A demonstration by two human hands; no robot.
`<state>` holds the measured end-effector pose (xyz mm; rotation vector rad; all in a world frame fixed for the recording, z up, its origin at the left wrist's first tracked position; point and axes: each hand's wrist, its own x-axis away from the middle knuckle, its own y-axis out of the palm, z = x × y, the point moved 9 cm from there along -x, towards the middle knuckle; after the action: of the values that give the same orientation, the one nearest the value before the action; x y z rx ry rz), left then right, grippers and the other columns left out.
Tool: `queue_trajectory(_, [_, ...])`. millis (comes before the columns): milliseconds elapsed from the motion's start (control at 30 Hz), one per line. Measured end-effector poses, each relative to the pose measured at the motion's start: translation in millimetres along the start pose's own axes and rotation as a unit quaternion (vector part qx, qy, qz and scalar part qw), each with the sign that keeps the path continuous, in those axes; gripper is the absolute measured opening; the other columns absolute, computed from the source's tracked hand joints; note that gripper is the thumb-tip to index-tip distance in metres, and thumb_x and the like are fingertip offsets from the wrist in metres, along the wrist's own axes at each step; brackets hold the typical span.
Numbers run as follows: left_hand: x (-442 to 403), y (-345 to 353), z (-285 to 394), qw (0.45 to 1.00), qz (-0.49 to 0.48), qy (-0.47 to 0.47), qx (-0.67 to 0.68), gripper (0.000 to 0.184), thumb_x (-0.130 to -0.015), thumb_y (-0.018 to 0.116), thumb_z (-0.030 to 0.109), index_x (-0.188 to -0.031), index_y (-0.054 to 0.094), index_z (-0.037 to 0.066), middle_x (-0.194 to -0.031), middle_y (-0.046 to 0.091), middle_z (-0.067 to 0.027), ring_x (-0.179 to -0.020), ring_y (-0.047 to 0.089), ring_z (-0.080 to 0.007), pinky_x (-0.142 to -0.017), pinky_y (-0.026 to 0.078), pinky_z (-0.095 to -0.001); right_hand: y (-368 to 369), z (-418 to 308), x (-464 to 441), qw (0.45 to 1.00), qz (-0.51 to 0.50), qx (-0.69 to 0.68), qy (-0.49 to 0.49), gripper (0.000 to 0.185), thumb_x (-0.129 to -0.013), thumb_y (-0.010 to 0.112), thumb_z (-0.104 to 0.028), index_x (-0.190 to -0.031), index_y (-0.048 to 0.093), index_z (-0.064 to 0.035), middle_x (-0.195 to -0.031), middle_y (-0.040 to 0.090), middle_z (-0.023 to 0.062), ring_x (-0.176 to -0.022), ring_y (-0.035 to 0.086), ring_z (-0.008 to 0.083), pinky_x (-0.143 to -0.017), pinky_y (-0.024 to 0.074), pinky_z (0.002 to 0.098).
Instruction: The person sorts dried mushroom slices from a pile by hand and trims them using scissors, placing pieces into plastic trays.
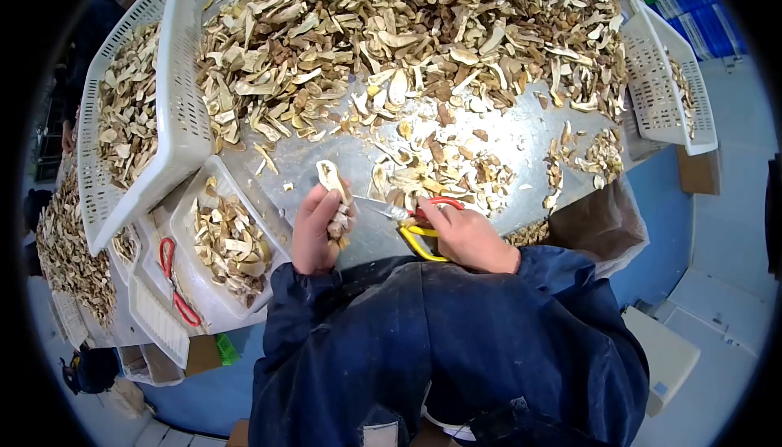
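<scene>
Several dried mushroom slices [330, 177] are gripped in my left hand [316, 223], one pale slice standing up above the fingers. My right hand [472, 237] is closed on a pair of scissors [419, 242] with one red and one yellow handle loop. The blades point left toward the slices in my left hand. Just beyond both hands, a small heap of sliced dried mushrooms [444, 166] lies on the metal table [297, 154]. Behind it rises a large pile of dried mushroom slices [407, 32].
A white perforated basket [183, 105] of slices stands at left, another basket [652, 72] at right. A white tray [183, 219] of pieces and red-handled scissors [169, 260] lie left of me. Below the table's right edge is a lined box [607, 231].
</scene>
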<state>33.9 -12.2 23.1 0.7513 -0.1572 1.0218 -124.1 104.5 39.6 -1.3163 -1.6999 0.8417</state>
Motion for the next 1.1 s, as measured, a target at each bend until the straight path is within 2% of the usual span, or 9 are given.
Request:
queue_trajectory(133, [20,8,10,0.998,0.033,0.01,-0.053,0.016,-0.091,0.051,0.012,-0.096,0.061,0.0,-0.082,0.061,-0.0031,-0.069,0.053,-0.008,-0.058,0.04,-0.0207,-17,16,4,0.938,-0.096,-0.322,0.087,0.075,-0.071,0.064,-0.009,-0.139,0.033,-0.0097,-0.086,0.06,0.0165,-0.067,0.06,0.0282,-0.063,0.0478,0.0347])
queue_trajectory(167, [23,11,8,0.998,0.038,0.002,-0.046,0.014,-0.09,0.054,0.011,-0.091,0.063,-0.001,-0.079,0.059,-0.0006,-0.068,0.05,-0.0056,-0.058,0.037,-0.0211,-11,21,8,0.927,-0.076,-0.352,0.101,0.072,-0.074,0.066,-0.01,-0.138,0.035,-0.0111,-0.088,0.059,0.0133,-0.07,0.059,0.0223,-0.065,0.046,0.0313])
queue_trajectory(267, [19,9,-7,0.985,-0.02,-0.001,-0.173,0.025,-0.091,0.05,0.014,-0.104,0.061,-0.003,-0.09,0.061,-0.0048,-0.074,0.055,-0.0107,-0.066,0.042,-0.0231,-2,26,18,0.825,-0.098,-0.547,0.105,0.072,-0.075,0.073,-0.02,-0.135,0.036,-0.0051,-0.092,0.053,0.0058,-0.084,0.051,0.0153,-0.075,0.0427,0.0273])
queue_trajectory(367, [14,13,-14,0.977,-0.036,0.005,-0.21,0.024,-0.091,0.051,0.014,-0.104,0.062,-0.004,-0.09,0.062,-0.004,-0.079,0.055,-0.0097,-0.071,0.042,-0.0231,-12,10,15,0.856,-0.087,-0.509,0.011,0.076,-0.073,0.077,-0.028,-0.132,0.036,-0.003,-0.094,0.051,0.0073,-0.084,0.05,0.0169,-0.076,0.0422,0.0288])
queue_trajectory(400, [14,18,-12,0.977,-0.043,-0.004,-0.209,0.024,-0.091,0.051,0.013,-0.104,0.062,-0.004,-0.09,0.062,-0.0037,-0.08,0.055,-0.0091,-0.072,0.042,-0.023,-17,8,16,0.91,-0.06,-0.409,0.016,0.078,-0.07,0.079,-0.032,-0.129,0.036,-0.0032,-0.094,0.051,0.0092,-0.082,0.051,0.0204,-0.077,0.0429,0.0321])
queue_trajectory(567, [16,37,-8,0.955,-0.101,0.006,-0.278,0.021,-0.089,0.057,0.015,-0.094,0.062,-0.004,-0.083,0.061,-0.0051,-0.078,0.053,-0.0094,-0.071,0.042,-0.0253,-33,-3,12,0.958,-0.04,-0.282,-0.003,0.079,-0.067,0.08,-0.033,-0.126,0.039,-0.0013,-0.094,0.051,0.0128,-0.08,0.051,0.0298,-0.074,0.0437,0.038])
queue_trajectory(667, [16,43,-8,0.944,-0.132,0.019,-0.302,0.021,-0.088,0.059,0.016,-0.092,0.062,-0.005,-0.083,0.062,-0.0092,-0.078,0.055,-0.0126,-0.072,0.043,-0.0275,-29,-3,13,0.958,-0.062,-0.281,0.004,0.073,-0.067,0.079,-0.031,-0.123,0.041,-0.0024,-0.093,0.054,0.0162,-0.082,0.053,0.0342,-0.071,0.0439,0.0412])
queue_trajectory(867, [17,40,-10,0.921,-0.169,0.022,-0.349,0.021,-0.087,0.059,0.017,-0.093,0.062,-0.004,-0.083,0.062,-0.0137,-0.076,0.057,-0.0178,-0.072,0.044,-0.0297,-30,-6,15,0.977,-0.047,-0.208,0.008,0.055,-0.075,0.073,-0.037,-0.115,0.048,-0.0068,-0.073,0.057,0.0166,-0.065,0.057,0.0383,-0.058,0.0453,0.0402])
queue_trajectory(1100, [19,31,-12,0.919,-0.167,0.04,-0.355,0.023,-0.087,0.059,0.02,-0.091,0.062,-0.003,-0.08,0.061,-0.0152,-0.074,0.056,-0.0221,-0.07,0.043,-0.031,-14,0,21,0.975,-0.078,-0.204,0.028,0.057,-0.074,0.073,-0.036,-0.116,0.047,-0.0073,-0.076,0.058,0.0173,-0.07,0.058,0.0392,-0.062,0.0468,0.0423])
